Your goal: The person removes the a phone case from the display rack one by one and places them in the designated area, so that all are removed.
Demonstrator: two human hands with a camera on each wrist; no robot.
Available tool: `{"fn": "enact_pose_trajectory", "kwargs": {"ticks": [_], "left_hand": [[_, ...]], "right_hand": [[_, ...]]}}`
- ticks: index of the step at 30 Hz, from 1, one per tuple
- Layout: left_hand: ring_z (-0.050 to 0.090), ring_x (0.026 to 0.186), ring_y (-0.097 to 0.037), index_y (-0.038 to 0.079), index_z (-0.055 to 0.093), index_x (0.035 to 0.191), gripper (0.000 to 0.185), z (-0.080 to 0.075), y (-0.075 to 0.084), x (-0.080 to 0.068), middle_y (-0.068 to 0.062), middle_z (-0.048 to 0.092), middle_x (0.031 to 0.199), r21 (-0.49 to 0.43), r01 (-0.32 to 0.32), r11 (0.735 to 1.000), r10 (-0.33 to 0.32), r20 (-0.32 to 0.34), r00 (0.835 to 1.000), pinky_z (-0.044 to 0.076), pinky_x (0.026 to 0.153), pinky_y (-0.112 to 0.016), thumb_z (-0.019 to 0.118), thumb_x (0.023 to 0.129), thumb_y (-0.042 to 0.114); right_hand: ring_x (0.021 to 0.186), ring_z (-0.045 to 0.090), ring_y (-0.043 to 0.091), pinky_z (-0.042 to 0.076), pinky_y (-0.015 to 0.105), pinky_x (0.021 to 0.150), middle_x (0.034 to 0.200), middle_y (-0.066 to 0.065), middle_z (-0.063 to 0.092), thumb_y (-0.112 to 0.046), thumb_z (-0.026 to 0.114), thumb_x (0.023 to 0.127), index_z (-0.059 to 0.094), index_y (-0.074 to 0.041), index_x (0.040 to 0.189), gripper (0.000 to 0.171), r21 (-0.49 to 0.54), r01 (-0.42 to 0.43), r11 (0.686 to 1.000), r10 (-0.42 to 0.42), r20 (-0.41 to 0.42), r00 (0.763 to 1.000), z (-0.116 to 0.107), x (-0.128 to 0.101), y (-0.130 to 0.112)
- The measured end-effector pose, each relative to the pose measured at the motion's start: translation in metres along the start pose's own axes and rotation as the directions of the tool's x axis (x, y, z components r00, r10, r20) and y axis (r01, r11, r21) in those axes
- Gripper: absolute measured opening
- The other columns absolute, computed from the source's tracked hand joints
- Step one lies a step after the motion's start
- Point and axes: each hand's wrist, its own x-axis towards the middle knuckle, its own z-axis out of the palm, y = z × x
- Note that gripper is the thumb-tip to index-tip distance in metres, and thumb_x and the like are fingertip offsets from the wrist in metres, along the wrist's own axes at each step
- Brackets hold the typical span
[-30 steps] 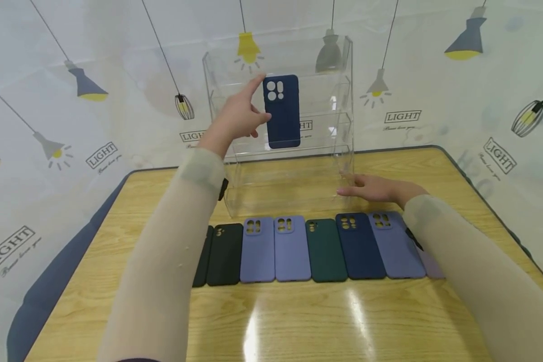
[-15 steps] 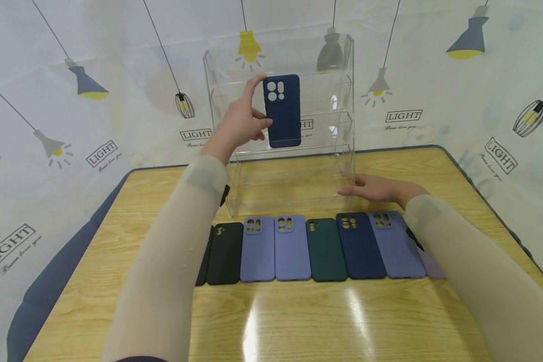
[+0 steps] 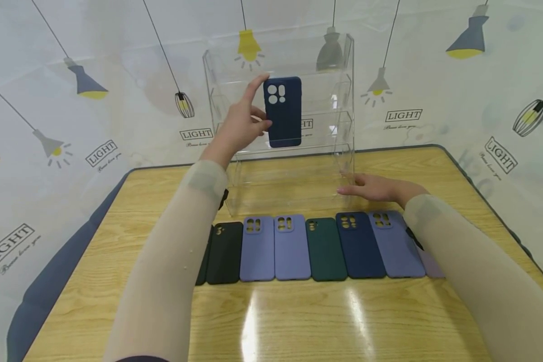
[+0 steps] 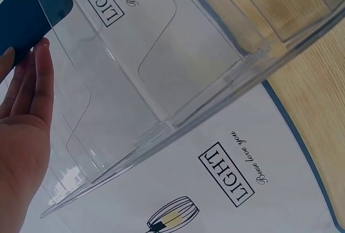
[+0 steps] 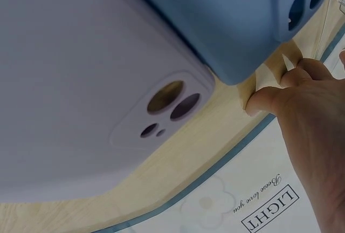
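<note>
My left hand (image 3: 241, 123) pinches the left edge of a dark blue phone case (image 3: 286, 115), index finger at its top corner and thumb lower down. The case stands upright in a clear acrylic tiered rack (image 3: 350, 65), its bottom edge behind one tier's front lip. In the left wrist view, fingers lie at the case (image 4: 21, 20), partly cut off by the frame. My right hand (image 3: 377, 188) is at the rack's lower right corner, fingers extended; whether they press it cannot be told.
Phone cases lie in a row before the rack: black (image 3: 225, 254), periwinkle (image 3: 258, 256), green (image 3: 328, 254), navy (image 3: 362, 251) and pale lilac (image 5: 81, 93). The arms partly cover the row's ends. A lamp-printed cloth (image 3: 140, 60) backs the wooden table (image 3: 298, 322).
The left wrist has dropped slightly while the hand stays on the case. The case's top has tipped slightly forward and right. My right hand looks unmoved.
</note>
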Motion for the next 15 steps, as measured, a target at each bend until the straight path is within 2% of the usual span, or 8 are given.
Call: {"fn": "enact_pose_trajectory", "kwargs": {"ticks": [8,12,15], "left_hand": [[0.079,0.103,-0.024,0.056,0.012,0.165,0.099,-0.001,0.0002,-0.0018,-0.015,0.076,0.125,-0.001,-0.009,1.0,0.009,-0.016,1.0,0.064,0.091,-0.035,0.071,0.102,0.007],[0.079,0.101,-0.025,0.054,0.015,0.165,0.098,-0.0018,0.0016,-0.0029,-0.015,0.077,0.123,-0.029,-0.016,0.999,0.014,-0.06,0.998,0.064,0.09,-0.033,0.07,0.101,0.004],[0.079,0.099,-0.026,0.051,0.018,0.165,0.097,-0.0033,0.0034,-0.0039,-0.017,0.076,0.118,-0.09,-0.033,0.995,0.024,-0.099,0.995,0.066,0.085,-0.031,0.069,0.101,0.0]], "right_hand": [[0.162,0.013,0.054,0.02,0.076,0.126,0.178,0.026,0.01,-0.079,0.043,0.101,0.005,-0.025,0.174,0.098,0.005,0.004,1.0,-0.004,0.007,1.0,-0.0013,-0.0013,-0.0027],[0.163,0.011,0.054,0.02,0.077,0.126,0.179,0.025,0.008,-0.078,0.044,0.101,0.004,-0.026,0.174,0.098,0.02,0.011,1.0,-0.011,0.008,1.0,-0.0011,-0.0024,-0.0036],[0.163,0.01,0.054,0.019,0.077,0.126,0.179,0.025,0.007,-0.078,0.044,0.101,0.004,-0.026,0.174,0.098,0.028,0.008,1.0,-0.008,0.01,1.0,-0.001,-0.0037,-0.0047]]}}
